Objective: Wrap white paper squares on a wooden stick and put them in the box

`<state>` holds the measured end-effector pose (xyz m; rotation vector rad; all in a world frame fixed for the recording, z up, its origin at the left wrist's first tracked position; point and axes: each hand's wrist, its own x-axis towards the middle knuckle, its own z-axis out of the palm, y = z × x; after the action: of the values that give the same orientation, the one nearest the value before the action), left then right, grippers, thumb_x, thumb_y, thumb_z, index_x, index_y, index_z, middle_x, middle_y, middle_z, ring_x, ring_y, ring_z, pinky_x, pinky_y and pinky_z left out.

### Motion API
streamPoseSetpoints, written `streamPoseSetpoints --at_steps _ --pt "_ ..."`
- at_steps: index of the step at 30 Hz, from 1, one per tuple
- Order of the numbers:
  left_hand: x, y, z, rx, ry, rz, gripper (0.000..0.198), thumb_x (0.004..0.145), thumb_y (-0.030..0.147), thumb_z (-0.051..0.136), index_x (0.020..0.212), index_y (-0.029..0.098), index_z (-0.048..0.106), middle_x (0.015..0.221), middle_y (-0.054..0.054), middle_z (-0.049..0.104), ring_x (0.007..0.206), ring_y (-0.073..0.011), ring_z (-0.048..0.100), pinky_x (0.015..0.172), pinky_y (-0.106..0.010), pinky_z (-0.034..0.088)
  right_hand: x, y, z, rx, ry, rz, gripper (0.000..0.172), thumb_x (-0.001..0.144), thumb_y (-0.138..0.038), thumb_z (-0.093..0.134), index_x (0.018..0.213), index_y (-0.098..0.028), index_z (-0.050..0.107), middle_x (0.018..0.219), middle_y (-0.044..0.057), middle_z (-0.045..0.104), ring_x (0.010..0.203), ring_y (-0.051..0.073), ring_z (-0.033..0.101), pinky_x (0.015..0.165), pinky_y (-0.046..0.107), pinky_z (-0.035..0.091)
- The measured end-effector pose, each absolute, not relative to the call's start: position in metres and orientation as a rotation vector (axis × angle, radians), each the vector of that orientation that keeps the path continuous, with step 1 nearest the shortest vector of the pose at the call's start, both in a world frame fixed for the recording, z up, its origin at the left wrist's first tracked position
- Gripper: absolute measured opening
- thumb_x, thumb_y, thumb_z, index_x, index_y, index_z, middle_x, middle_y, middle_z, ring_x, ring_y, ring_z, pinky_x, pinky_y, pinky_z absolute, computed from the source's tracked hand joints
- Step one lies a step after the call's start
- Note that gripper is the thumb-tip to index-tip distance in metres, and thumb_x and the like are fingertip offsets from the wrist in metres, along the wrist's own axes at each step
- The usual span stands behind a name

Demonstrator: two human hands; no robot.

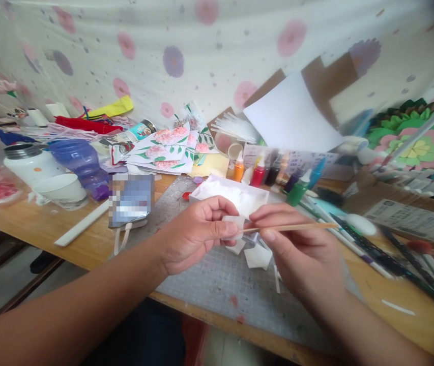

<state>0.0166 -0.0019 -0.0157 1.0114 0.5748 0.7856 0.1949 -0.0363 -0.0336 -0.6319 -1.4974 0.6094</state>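
Note:
My left hand (209, 229) pinches a small white piece of paper (235, 221) between thumb and fingers. Between the thumb and fingers of my right hand (296, 244) lies a thin wooden stick (296, 226), its left tip at the edge of the white piece. Both hands are above a grey cutting mat (217, 290). Just behind them stands a white box (228, 193) with white material inside. Several cut white pieces (258, 256) lie on the mat below the hands, partly hidden by my fingers.
Paint bottles, among them a green bottle (298, 189), stand behind the box. A phone (132, 201) leans at the left, near a white cup (60, 190). Brushes and pens lie at the right beside a cardboard box (403, 208). Flower-printed paper cutouts (163, 150) are piled at the back.

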Motion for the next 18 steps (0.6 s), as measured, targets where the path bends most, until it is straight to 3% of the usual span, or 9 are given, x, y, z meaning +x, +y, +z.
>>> streamPoseSetpoints --at_steps 18 --pt "0.0146 -0.0026 -0.0181 1.018 0.545 0.778 0.025 0.074 0.017 0.075 0.086 0.018 0.053 0.071 0.003 0.056 0.069 -0.0105 0.054 0.070 -0.026 0.039 0.1959 -0.0422 -0.0263 -0.596 -1.561 0.614 0.027 0.082 -0.008 0.065 0.094 -0.030 0.074 0.085 -0.001 0.075 0.094 0.018 0.066 0.083 0.037 0.054"
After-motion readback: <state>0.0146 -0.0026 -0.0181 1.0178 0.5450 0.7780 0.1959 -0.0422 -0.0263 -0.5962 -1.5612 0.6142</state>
